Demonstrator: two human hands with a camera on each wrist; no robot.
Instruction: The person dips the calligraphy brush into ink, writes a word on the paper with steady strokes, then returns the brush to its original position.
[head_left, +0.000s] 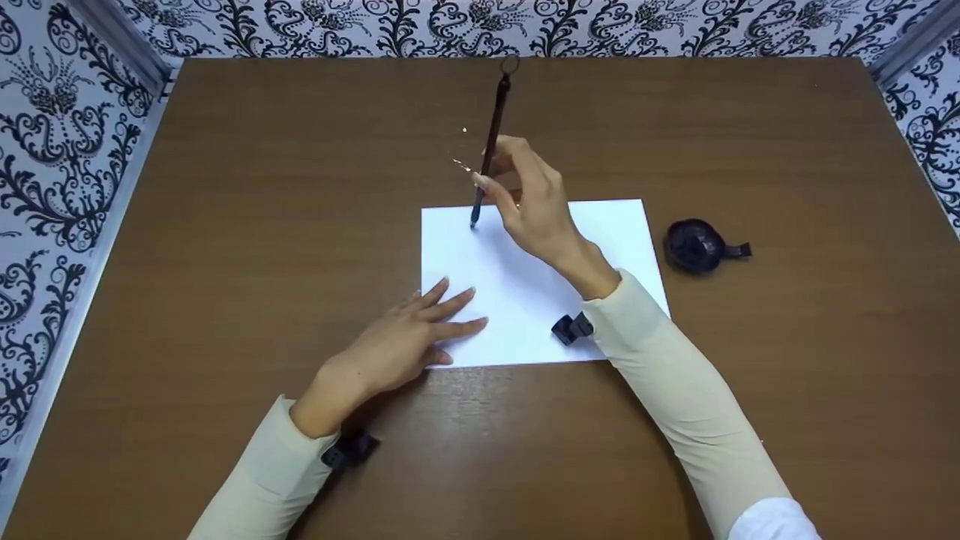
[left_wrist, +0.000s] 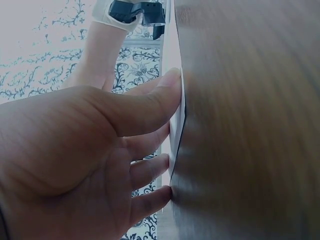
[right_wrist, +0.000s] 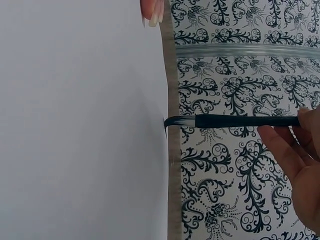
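Note:
A blank white sheet of paper (head_left: 517, 300) lies on the brown table. My right hand (head_left: 536, 206) pinches a dark paintbrush (head_left: 493, 124) by its handle, nearly upright over the sheet's upper left part. In the right wrist view the dark, wet-looking bristles (right_wrist: 173, 121) bend against the paper surface. With fingers spread, my left hand (head_left: 397, 337) rests on the sheet's lower left corner. The left wrist view shows its thumb and fingertips touching the paper, whose edge lifts slightly off the table. No mark is visible on the sheet.
A small dark round dish with a short handle (head_left: 694, 246) stands right of the paper. Black wrist cameras sit on both cuffs, the right one (head_left: 572, 328) above the sheet. Patterned black-and-white wall covering (head_left: 480, 26) borders the table (head_left: 262, 187) at the back and sides.

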